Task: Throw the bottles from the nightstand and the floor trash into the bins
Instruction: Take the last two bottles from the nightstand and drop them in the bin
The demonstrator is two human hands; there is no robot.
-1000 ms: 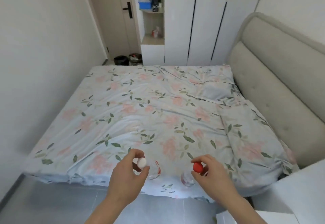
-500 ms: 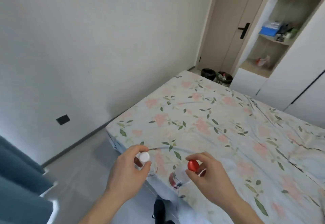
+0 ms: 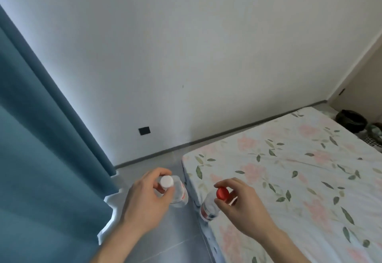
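Note:
My left hand (image 3: 144, 198) pinches the neck of a clear plastic bottle with a white cap (image 3: 177, 192), which hangs over the grey floor. My right hand (image 3: 241, 200) pinches the neck of a second clear bottle with a red cap (image 3: 208, 207), held at the corner of the bed. Both bottles hang upright below the fingers, side by side. A black bin (image 3: 351, 120) stands on the floor past the far end of the bed at the right edge, and the rim of a second bin (image 3: 375, 131) shows beside it.
A bed with a floral sheet (image 3: 289, 169) fills the right side. A blue curtain (image 3: 41, 149) hangs on the left down to the floor. A strip of grey floor (image 3: 175, 231) runs between curtain, white wall (image 3: 186, 56) and bed.
The view has swung left, from the bed and wardrobe to the wall and curtain. Both hands keep their bottles, which now hang over the floor at the bed's corner.

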